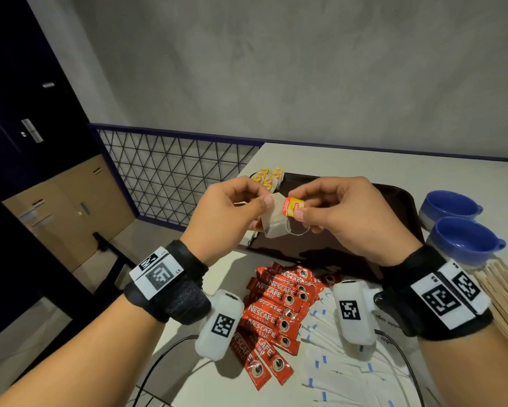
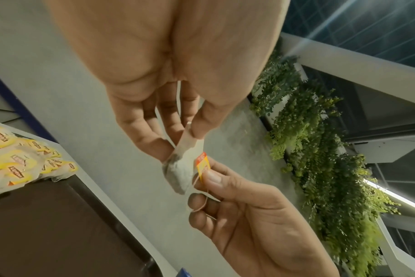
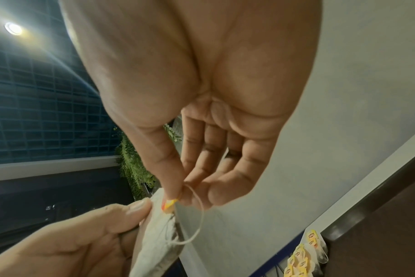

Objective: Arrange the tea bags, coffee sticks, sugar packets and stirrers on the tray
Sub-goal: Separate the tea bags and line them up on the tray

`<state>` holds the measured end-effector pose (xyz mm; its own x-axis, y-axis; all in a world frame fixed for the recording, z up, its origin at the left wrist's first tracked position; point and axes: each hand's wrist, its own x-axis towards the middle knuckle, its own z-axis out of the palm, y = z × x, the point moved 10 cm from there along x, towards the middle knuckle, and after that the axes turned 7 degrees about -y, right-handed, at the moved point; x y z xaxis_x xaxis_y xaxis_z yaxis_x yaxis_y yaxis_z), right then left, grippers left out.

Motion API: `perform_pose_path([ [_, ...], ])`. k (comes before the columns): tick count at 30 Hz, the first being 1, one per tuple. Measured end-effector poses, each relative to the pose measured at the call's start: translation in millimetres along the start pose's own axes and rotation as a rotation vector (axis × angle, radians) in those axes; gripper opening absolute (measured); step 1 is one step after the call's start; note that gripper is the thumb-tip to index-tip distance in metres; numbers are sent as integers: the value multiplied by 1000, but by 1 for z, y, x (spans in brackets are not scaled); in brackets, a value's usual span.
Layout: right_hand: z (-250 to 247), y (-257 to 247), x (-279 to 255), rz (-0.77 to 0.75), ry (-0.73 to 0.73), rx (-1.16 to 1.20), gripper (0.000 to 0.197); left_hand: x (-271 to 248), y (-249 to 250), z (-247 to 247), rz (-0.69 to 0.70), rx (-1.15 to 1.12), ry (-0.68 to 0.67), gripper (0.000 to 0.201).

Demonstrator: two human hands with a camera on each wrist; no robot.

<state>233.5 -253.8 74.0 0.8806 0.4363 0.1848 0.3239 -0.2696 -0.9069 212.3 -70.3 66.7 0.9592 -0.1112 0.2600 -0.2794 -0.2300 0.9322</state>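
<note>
Above the dark brown tray (image 1: 387,201) my left hand (image 1: 232,212) pinches the top of a tea bag (image 1: 274,221) between thumb and fingers. My right hand (image 1: 329,212) pinches its red and yellow tag (image 1: 293,206), and the string hangs in a loop below. The same tea bag (image 2: 180,170) and tag (image 2: 203,165) show in the left wrist view, and the tag (image 3: 169,204) in the right wrist view. Several tea bags (image 1: 267,176) lie at the tray's far left corner. Red coffee sticks (image 1: 276,318), white sugar packets (image 1: 343,362) and wooden stirrers (image 1: 505,298) lie on the table in front of the tray.
Two blue cups (image 1: 464,236) stand right of the tray. The white table (image 1: 423,168) ends at its left edge beside a dark wire-mesh railing (image 1: 170,174). A grey wall rises behind.
</note>
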Motion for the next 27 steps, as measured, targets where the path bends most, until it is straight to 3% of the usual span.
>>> perform_pose_path([
  [4,0,-3,-1,-13,-8,47,5,-2,-2,-2,-20,-51,39,8],
  [16,2,-10,-3,-73,-38,162,6,-10,-11,-20,-62,-75,137,13],
  [24,39,-14,-11,-56,-385,50,5,-10,5,-34,-32,-92,226,15],
  [27,47,-7,-11,-5,-438,6,8,-9,11,-33,-20,-155,194,14],
])
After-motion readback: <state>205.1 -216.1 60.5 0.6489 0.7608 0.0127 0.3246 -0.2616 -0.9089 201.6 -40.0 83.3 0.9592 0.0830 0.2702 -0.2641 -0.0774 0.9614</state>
